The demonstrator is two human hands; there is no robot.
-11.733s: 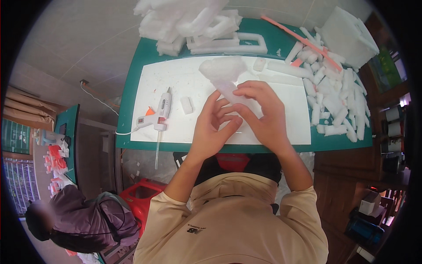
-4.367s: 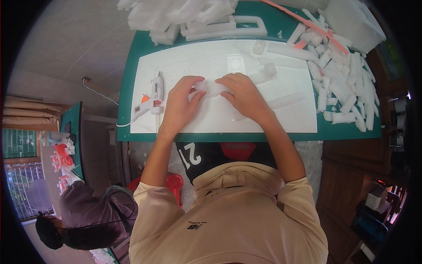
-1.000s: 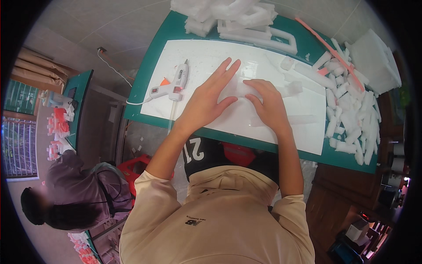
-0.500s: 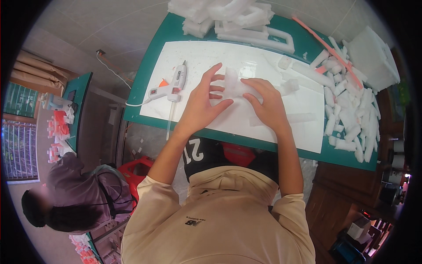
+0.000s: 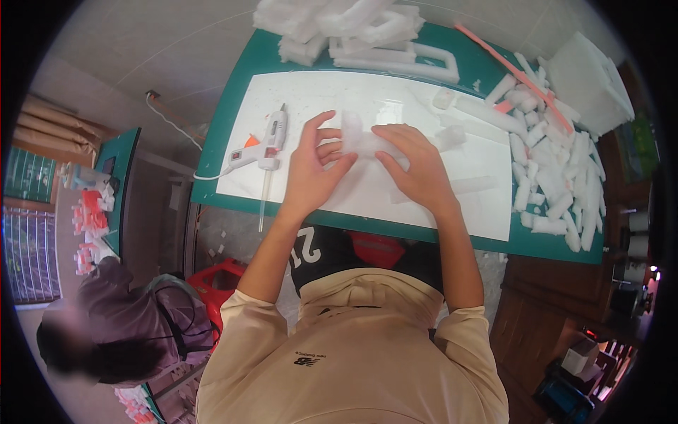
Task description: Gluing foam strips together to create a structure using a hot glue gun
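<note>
At left, a brown curtain (image 5: pixel 60 132) hangs above a barred window (image 5: pixel 32 254) near a green side table (image 5: pixel 126 173), a co-worker (image 5: pixel 131 314) is beside a red stool (image 5: pixel 216 280), and wooden cabinetry (image 5: pixel 540 304) stands at right.

You wear a loose beige top (image 5: pixel 367 353) with short, wide sleeves (image 5: pixel 253 321), a hem (image 5: pixel 374 279) bunched in folds and a small dark printed mark (image 5: pixel 306 361) on the front. Your black legwear (image 5: pixel 335 258) bears white print (image 5: pixel 306 249) on its left side. Your forearms (image 5: pixel 462 261) and fingers (image 5: pixel 320 120) are bare.
</note>
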